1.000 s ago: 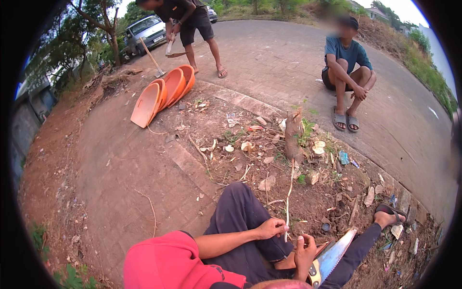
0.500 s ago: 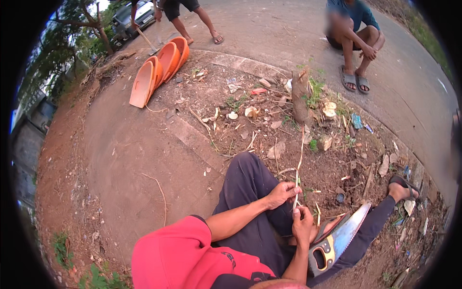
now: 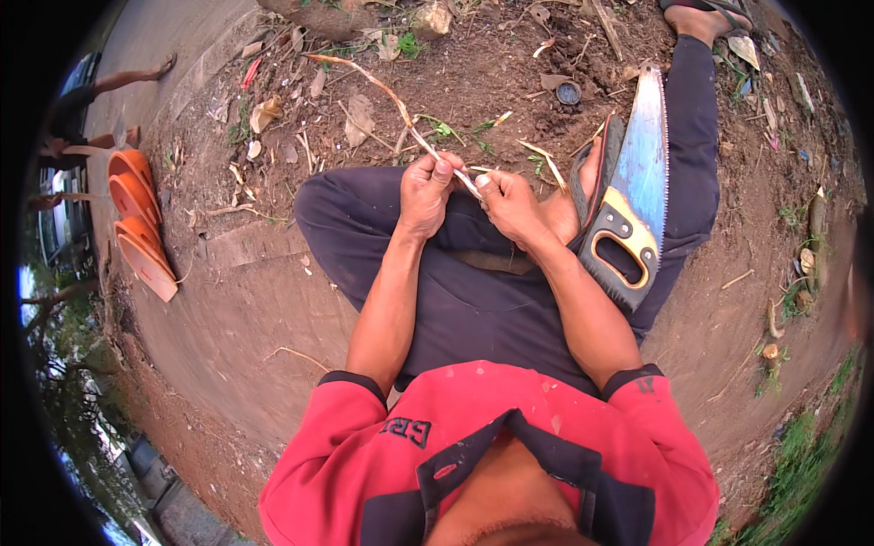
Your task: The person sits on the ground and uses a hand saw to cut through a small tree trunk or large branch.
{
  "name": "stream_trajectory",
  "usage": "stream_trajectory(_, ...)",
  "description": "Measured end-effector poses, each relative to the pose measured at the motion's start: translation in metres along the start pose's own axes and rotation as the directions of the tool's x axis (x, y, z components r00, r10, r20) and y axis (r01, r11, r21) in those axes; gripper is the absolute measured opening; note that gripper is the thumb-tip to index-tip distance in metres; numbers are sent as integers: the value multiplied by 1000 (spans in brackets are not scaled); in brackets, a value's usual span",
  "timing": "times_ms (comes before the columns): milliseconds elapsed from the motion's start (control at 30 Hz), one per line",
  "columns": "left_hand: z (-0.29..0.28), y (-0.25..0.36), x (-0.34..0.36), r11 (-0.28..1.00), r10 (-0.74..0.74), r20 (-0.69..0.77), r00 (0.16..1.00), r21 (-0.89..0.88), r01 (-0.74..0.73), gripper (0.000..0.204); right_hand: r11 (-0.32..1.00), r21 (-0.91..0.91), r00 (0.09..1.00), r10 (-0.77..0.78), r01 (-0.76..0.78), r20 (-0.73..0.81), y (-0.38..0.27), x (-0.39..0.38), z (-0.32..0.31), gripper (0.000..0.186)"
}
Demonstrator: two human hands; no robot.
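Observation:
Both my hands are closed on a thin, pale brown stick (image 3: 393, 98) that looks like a root or stripped twig. My left hand (image 3: 426, 193) pinches it between thumb and fingers above my bent leg. Just to the right, my right hand (image 3: 512, 205) grips its near end, close to the left fingertips. The stick's far part bends away to the upper left over the soil. A handsaw (image 3: 630, 196) with a blue-tinted blade and a yellow and black handle lies on my right leg, its teeth facing right. My folded foot (image 3: 557, 214) rests beside it.
Several orange scoop-like containers (image 3: 138, 205) stand nested at the left. Another person's leg (image 3: 127, 77) is at the upper left. A log (image 3: 319, 16) lies at the top edge. Leaves, wood chips and a dark round cap (image 3: 568, 93) are scattered on the soil.
My view has turned downward and to the right, so the seated person is out of sight. My hands still hold the stick, now angled to the upper left.

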State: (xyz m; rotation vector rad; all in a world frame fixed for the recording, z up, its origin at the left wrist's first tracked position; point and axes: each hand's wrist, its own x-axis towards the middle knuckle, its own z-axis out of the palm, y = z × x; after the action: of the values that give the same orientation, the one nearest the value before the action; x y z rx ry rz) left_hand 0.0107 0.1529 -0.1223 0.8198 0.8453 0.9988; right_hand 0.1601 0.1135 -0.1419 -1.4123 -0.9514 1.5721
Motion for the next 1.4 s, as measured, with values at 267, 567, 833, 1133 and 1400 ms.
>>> stream_trajectory(267, -1, 1, 4, 998, -22, 16, 1000, -65, 23, 26, 940, 300, 986, 156, -165, 51, -5, 5, -3, 32)
stream_trajectory(567, -1, 5, 3, 977, -59, -31, 998, -208, 51, 31, 984, 76, 987, -156, 158, -31, -12, -6, 0, 24)
stream_trajectory(833, -16, 15, 21, 958, -9, -186, 983, -284, -45, 27, 979, -133, 987, -146, 154, 64, -19, 2, 8, 27)
stream_trajectory(1133, -34, 7, 25, 939, -259, -79, 963, -254, 232, 30, 884, -240, 916, -382, 401, 124, -2, 3, 16, 26)
stream_trajectory(1400, -28, 10, 27, 950, -307, -169, 937, -115, 291, 28, 862, -437, 965, -199, 254, 169, -19, -2, 11, 22)
